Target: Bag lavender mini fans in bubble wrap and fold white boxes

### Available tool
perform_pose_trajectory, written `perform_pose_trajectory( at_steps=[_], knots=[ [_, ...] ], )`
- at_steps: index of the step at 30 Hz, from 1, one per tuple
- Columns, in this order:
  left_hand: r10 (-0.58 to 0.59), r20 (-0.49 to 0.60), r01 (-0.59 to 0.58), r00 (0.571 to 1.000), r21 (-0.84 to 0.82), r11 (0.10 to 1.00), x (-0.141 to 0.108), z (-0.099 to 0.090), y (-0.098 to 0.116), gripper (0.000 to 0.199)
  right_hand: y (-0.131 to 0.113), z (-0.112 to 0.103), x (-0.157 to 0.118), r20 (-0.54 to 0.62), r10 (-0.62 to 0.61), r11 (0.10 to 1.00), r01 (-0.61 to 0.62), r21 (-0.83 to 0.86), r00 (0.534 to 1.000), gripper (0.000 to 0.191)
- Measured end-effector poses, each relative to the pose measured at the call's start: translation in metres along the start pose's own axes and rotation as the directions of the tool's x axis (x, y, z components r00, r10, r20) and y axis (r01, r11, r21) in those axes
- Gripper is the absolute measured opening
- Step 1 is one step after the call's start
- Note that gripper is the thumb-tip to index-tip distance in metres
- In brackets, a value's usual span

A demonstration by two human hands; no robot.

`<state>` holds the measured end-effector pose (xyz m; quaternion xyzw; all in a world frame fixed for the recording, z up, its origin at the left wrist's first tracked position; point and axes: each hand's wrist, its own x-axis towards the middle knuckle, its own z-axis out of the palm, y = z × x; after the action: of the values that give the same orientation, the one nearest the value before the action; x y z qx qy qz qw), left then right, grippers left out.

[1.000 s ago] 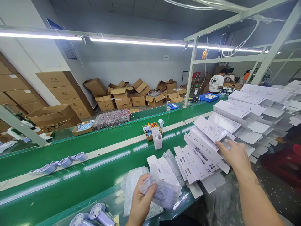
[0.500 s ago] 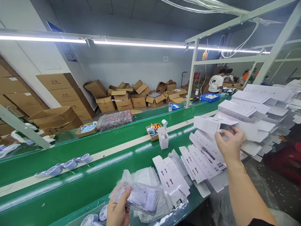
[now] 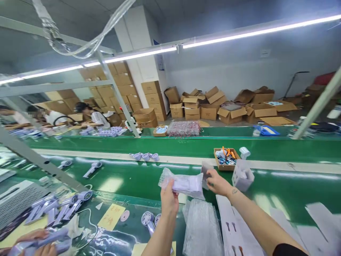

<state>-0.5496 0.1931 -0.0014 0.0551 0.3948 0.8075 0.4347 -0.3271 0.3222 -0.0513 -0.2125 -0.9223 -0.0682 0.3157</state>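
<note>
My left hand [image 3: 169,197] holds up a clear bubble-wrap bag [image 3: 186,185] with a lavender item inside, above the green conveyor belt [image 3: 125,177]. At the bag's right end, my right hand [image 3: 217,182] pinches a small greyish folded paper sheet [image 3: 205,170] and touches the bag. The two hands are a bag's width apart. Below them lie a stack of bubble-wrap bags [image 3: 202,227] and flat white cartons [image 3: 232,227] printed with fan pictures.
A small white box [image 3: 242,176] and a cardboard tray of pliers [image 3: 226,158] sit just right of my hands. Lavender hand fans [image 3: 92,169] lie on the belt and at lower left [image 3: 61,208], near a co-worker's hand [image 3: 34,245]. A slanted metal post [image 3: 39,161] stands left. Cardboard boxes [image 3: 207,110] are piled behind.
My view swung left. My right hand left the carton stack on the right and came to the bag with a paper sheet. My left hand raised the bag.
</note>
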Motion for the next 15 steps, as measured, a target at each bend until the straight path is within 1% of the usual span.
perform_pose_trajectory(
  at_steps=[2, 3, 5, 6, 7, 8, 10, 11, 12, 13, 14, 15],
  knots=[
    [0.009, -0.014, -0.009, 1.000, -0.015, 1.000, 0.016, 0.021, -0.021, 0.032, 0.014, 0.027, 0.004, 0.061, -0.072, 0.995, 0.068, 0.067, 0.996, 0.005],
    [0.015, -0.016, -0.015, 1.000, -0.007, 1.000, 0.023, 0.030, -0.032, 0.031, 0.020, 0.036, 0.005, 0.080, -0.095, 0.992, 0.087, 0.093, 0.992, 0.013],
    [0.023, -0.037, -0.022, 0.999, 0.034, 0.999, 0.037, 0.046, -0.054, 0.030, 0.034, 0.046, 0.005, 0.094, -0.108, 0.987, 0.095, 0.127, 0.990, 0.035],
    [0.031, -0.052, -0.028, 0.998, 0.066, 0.997, 0.043, 0.052, -0.064, 0.031, 0.041, 0.049, 0.003, 0.091, -0.099, 0.987, 0.086, 0.136, 0.991, 0.043],
    [0.049, -0.062, -0.042, 0.997, 0.110, 0.993, 0.048, 0.056, -0.073, 0.032, 0.048, 0.050, 0.001, 0.085, -0.085, 0.987, 0.072, 0.142, 0.993, 0.046],
    [0.079, -0.065, -0.067, 0.995, 0.167, 0.984, 0.052, 0.058, -0.081, 0.035, 0.054, 0.051, -0.002, 0.076, -0.064, 0.988, 0.052, 0.147, 0.995, 0.044],
    [0.182, -0.034, -0.161, 0.983, 0.331, 0.930, 0.057, 0.059, -0.092, 0.040, 0.063, 0.051, -0.010, 0.051, 0.000, 0.988, -0.008, 0.156, 0.999, 0.029],
    [0.264, 0.006, -0.240, 0.964, 0.436, 0.867, 0.058, 0.058, -0.097, 0.041, 0.066, 0.051, -0.015, 0.038, 0.041, 0.986, -0.046, 0.158, 0.998, 0.021],
    [0.361, 0.070, -0.339, 0.930, 0.543, 0.768, 0.057, 0.058, -0.101, 0.041, 0.067, 0.052, -0.019, 0.026, 0.087, 0.981, -0.090, 0.170, 0.996, 0.015],
    [0.455, 0.166, -0.448, 0.875, 0.634, 0.630, 0.056, 0.059, -0.105, 0.040, 0.066, 0.054, -0.022, 0.020, 0.139, 0.969, -0.140, 0.202, 0.990, 0.011],
    [0.522, 0.293, -0.554, 0.801, 0.694, 0.460, 0.054, 0.062, -0.110, 0.037, 0.065, 0.056, -0.026, 0.020, 0.191, 0.950, -0.190, 0.248, 0.981, 0.009],
    [0.541, 0.433, -0.639, 0.721, 0.716, 0.280, 0.051, 0.066, -0.114, 0.034, 0.064, 0.058, -0.029, 0.023, 0.239, 0.925, -0.235, 0.299, 0.971, 0.008]
  ],
)
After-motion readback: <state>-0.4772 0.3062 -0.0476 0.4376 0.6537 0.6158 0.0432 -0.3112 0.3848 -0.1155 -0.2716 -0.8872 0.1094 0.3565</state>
